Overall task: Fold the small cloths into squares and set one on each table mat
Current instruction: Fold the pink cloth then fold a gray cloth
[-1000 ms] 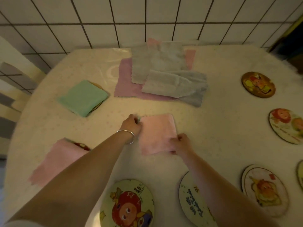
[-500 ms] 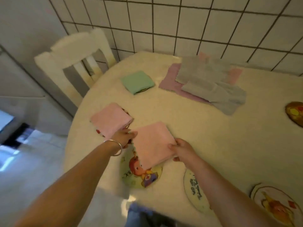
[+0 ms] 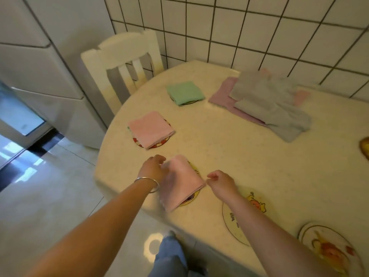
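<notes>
Three round picture table mats along the table's left edge carry folded squares — a green cloth (image 3: 185, 92), a pink one (image 3: 151, 129), and the nearest pink cloth (image 3: 180, 181), just set down. The left hand (image 3: 152, 166) rests loosely curled at its edge; the right hand (image 3: 219, 181) is loosely curled beside its corner, gripping nothing. Left to do — the heap of unfolded grey and pink cloths (image 3: 269, 100) by the far edge and the bare round mats (image 3: 237, 218) along the near edge.

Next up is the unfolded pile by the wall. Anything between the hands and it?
Nothing visible. Bare table lies between the hands, left and right, and the pile. The pink cloth at the hands sits on its mat, short of that stretch.
</notes>
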